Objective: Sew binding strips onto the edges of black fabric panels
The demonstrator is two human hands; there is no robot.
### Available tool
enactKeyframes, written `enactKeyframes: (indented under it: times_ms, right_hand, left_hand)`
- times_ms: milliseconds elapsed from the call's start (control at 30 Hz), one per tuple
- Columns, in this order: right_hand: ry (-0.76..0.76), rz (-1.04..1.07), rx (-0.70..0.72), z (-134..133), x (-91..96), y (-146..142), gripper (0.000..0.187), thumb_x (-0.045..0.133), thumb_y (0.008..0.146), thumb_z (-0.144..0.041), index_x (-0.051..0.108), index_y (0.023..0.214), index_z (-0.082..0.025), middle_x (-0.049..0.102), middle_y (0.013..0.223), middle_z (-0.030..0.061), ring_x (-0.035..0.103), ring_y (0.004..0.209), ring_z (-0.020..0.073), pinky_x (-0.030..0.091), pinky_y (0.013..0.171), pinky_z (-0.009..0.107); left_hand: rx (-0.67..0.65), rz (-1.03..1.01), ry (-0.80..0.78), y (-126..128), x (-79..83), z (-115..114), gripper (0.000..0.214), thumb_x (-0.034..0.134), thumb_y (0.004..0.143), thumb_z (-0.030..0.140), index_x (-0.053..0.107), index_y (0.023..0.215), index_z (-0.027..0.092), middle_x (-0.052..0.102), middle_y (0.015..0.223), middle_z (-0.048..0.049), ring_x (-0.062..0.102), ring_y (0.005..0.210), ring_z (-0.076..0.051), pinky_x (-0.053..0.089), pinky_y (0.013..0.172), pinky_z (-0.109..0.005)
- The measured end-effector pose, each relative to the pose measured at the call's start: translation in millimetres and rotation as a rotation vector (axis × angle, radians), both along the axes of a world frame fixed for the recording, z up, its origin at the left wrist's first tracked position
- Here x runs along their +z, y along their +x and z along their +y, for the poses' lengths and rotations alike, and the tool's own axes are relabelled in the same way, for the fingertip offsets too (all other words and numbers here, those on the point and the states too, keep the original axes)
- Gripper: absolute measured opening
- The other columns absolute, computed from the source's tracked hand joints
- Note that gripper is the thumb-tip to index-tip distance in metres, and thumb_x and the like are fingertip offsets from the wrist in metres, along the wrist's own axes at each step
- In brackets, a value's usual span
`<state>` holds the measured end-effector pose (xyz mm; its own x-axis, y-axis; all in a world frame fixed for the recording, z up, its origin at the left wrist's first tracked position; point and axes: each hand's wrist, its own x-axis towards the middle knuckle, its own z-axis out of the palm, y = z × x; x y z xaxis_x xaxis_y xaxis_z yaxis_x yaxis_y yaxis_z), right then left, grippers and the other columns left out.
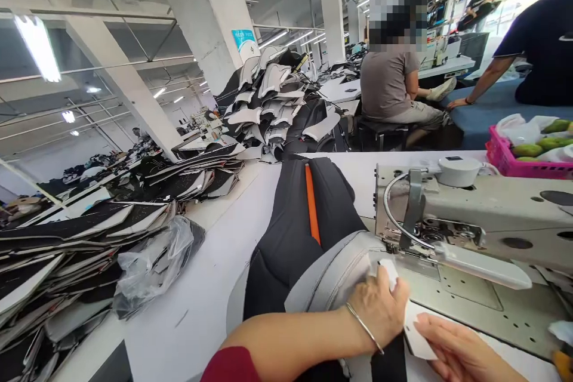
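A black padded fabric piece (280,250) with an orange strip (312,203) lies across the white table, its grey underside (333,280) folded up near the sewing machine's needle area (403,250). My left hand (380,301), with a bracelet at the wrist, is closed on the edge of this fabric, a small white piece (388,273) showing at its fingers. Lower right, my right hand (454,343) pinches a white-faced strip (417,334) between thumb and fingers. Whether that strip is joined to the larger fabric is hidden by my left hand.
The sewing machine (492,209) fills the right side. Stacked black-and-grey panels (111,233) and a clear plastic bag (152,262) lie left. A heap of cut pieces (277,101) rises behind. A pink basket (510,158) holds green fruit. Two people (389,77) sit beyond the table.
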<state>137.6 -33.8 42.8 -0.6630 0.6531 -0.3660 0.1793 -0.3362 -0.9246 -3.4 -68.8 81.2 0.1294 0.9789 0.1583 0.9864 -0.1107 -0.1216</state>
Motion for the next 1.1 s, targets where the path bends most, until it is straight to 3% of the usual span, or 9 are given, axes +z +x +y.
enactKeyframes:
  times_ms: [67,100,167,267,300,400,667,900,1100]
  right_hand:
    - [-0.024,0.081,0.183,7.9,9.9,-7.3,0.032,0.039,0.08,-0.047,0.048,0.063,-0.022,0.048,0.049,0.0043,0.042,0.037,0.012,0.037,0.038,0.025]
    - [0.056,0.096,0.27,14.6,12.0,-9.0,0.029,0.034,0.083,-0.042,0.05,0.068,-0.023,0.05,0.05,0.0049,0.043,0.037,0.0128,0.036,0.037,0.025]
    - [0.41,0.093,0.326,28.9,10.0,-9.9,0.026,0.03,0.085,-0.031,0.052,0.075,-0.023,0.054,0.053,0.0063,0.047,0.041,0.0156,0.039,0.038,0.027]
    - [1.203,-0.012,0.038,39.8,-2.2,-10.6,0.021,0.034,0.082,-0.022,0.055,0.087,-0.019,0.06,0.087,0.0132,0.056,0.077,0.0223,0.048,0.063,0.032]
    - [1.381,-0.067,0.045,39.2,-6.4,-12.1,0.024,0.034,0.083,-0.02,0.055,0.094,-0.018,0.057,0.101,0.0139,0.053,0.091,0.0235,0.047,0.072,0.034]
    - [1.634,-0.198,0.216,29.6,-15.9,-21.5,0.025,0.035,0.086,-0.015,0.051,0.105,-0.014,0.053,0.111,0.011,0.044,0.107,0.0213,0.041,0.086,0.036]
    - [1.764,-0.321,0.295,20.7,-31.8,-32.1,0.016,0.043,0.079,-0.007,0.058,0.083,-0.011,0.059,0.088,0.0099,0.051,0.085,0.0192,0.042,0.076,0.033]
    - [1.756,-0.25,0.255,22.2,-18.0,-18.6,0.017,0.043,0.08,-0.008,0.06,0.079,-0.011,0.058,0.084,0.0078,0.05,0.083,0.0182,0.041,0.082,0.033]
    - [1.701,-0.225,0.264,19.5,-24.6,-17.8,0.016,0.045,0.077,-0.008,0.06,0.078,-0.012,0.058,0.087,0.0074,0.049,0.088,0.0186,0.038,0.087,0.033]
  left_hand:
    - [-0.104,0.015,0.016,-9.3,4.7,0.5,0.025,0.03,0.085,0.023,0.051,0.097,0.018,0.055,0.092,-0.0089,0.054,0.063,-0.015,0.034,0.039,-0.025]
    - [-0.141,0.012,0.005,-13.3,6.8,0.8,0.023,0.031,0.085,0.024,0.053,0.091,0.018,0.055,0.088,-0.008,0.055,0.066,-0.016,0.037,0.042,-0.025]
    - [-0.166,-0.004,-0.022,-19.9,10.9,1.5,0.025,0.03,0.087,0.024,0.054,0.086,0.017,0.056,0.085,-0.0072,0.054,0.073,-0.017,0.043,0.052,-0.025]
    - [-0.193,-0.019,-0.023,-29.3,18.0,5.1,0.03,0.027,0.089,0.024,0.05,0.105,0.015,0.057,0.099,-0.0077,0.053,0.084,-0.016,0.046,0.07,-0.026]
    - [-0.214,-0.017,-0.015,-32.6,19.9,7.9,0.031,0.027,0.088,0.021,0.048,0.11,0.013,0.057,0.103,-0.008,0.052,0.087,-0.017,0.046,0.075,-0.026]
    - [-0.302,0.02,0.005,-40.8,19.6,20.3,0.031,0.031,0.085,0.013,0.048,0.111,0.011,0.057,0.106,-0.0089,0.051,0.092,-0.017,0.046,0.079,-0.028]
    - [-0.441,0.169,0.026,-33.3,-6.8,42.5,0.038,0.034,0.076,-0.001,0.051,0.108,0.007,0.059,0.106,-0.012,0.051,0.1,-0.018,0.05,0.072,-0.024]
    - [-0.472,0.198,0.065,-35.4,-25.8,41.9,0.04,0.033,0.076,0.001,0.051,0.111,0.01,0.058,0.109,-0.0112,0.051,0.103,-0.02,0.051,0.074,-0.028]
    - [-0.479,0.15,0.07,-35.6,-30.5,39.2,0.041,0.032,0.076,0.0,0.049,0.112,0.01,0.059,0.105,-0.0111,0.052,0.099,-0.019,0.051,0.077,-0.03]
